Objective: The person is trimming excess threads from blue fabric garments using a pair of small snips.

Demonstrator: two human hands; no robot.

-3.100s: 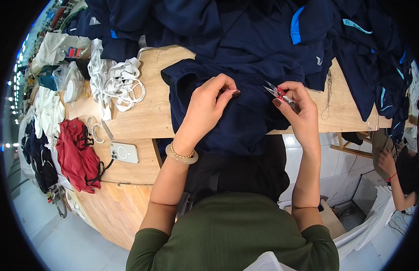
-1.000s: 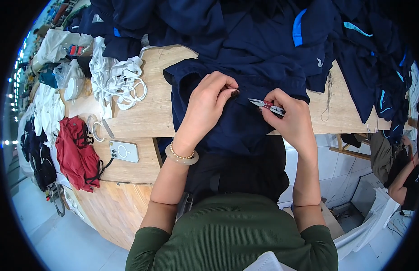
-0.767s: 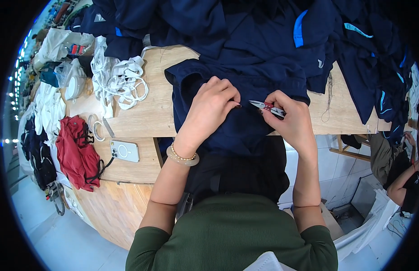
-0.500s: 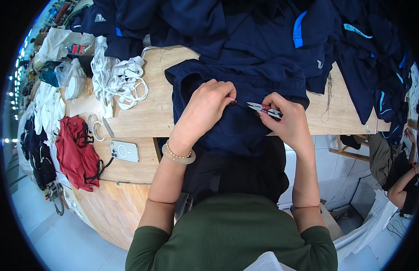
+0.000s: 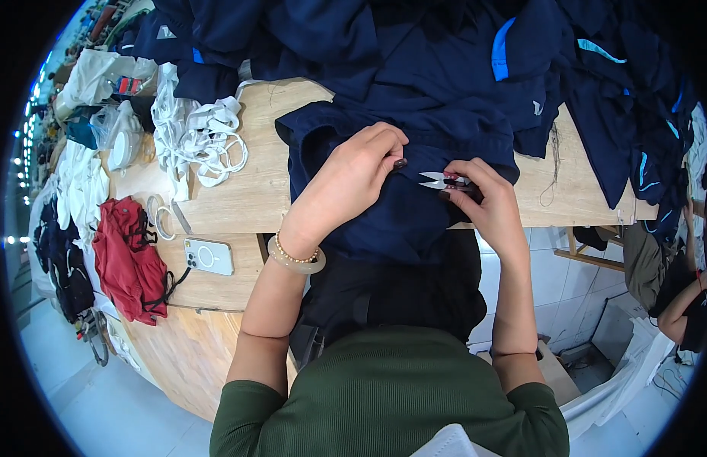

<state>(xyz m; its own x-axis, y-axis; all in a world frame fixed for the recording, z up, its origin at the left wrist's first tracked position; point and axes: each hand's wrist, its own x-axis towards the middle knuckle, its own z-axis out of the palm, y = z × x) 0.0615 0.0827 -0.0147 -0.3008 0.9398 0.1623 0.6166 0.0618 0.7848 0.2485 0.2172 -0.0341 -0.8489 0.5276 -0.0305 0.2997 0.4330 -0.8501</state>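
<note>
A navy garment (image 5: 414,206) with a gathered waistband lies across the near edge of the wooden table and hangs into my lap. Over its waistband, my left hand (image 5: 361,167) is closed in a pinch, thumb against curled fingers; whatever is between them is too small to make out. My right hand (image 5: 486,194) grips a pair of thread snips (image 5: 437,181) with reddish handle parts. Their pale blades stand apart and point left toward my left hand, just above the cloth and not visibly cutting it.
More navy garments (image 5: 445,68) with blue trims are heaped at the back. Left on the table (image 5: 285,114) are white straps (image 5: 212,141), a tape roll (image 5: 163,221), a phone (image 5: 209,256) and red cloth (image 5: 129,259). Loose thread (image 5: 553,167) lies right; another person's arm (image 5: 682,305) shows far right.
My left hand has moved slightly up and to the right, turning so the thumb shows more. The right hand has shifted its hold on the snips, whose blades now point more level.
</note>
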